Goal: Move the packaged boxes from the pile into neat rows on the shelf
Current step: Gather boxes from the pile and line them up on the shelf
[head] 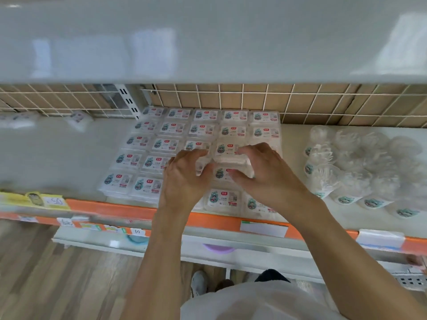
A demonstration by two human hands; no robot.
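Note:
Clear packaged boxes with white, red and green labels lie in rows (172,128) on the pale shelf (57,148). A small stack of the same boxes (227,150) sits raised in the middle of the rows. My left hand (184,176) grips the stack's left side with curled fingers. My right hand (265,172) grips its right side, thumb at the front and fingers over the top. Two more boxes (223,199) lie at the shelf's front edge, below my hands.
Clear plastic cups with green labels (360,167) are heaped on the shelf to the right. A wire grid (254,100) backs the shelf and an upper shelf board (208,42) overhangs it. An orange price rail (115,210) runs along the front edge.

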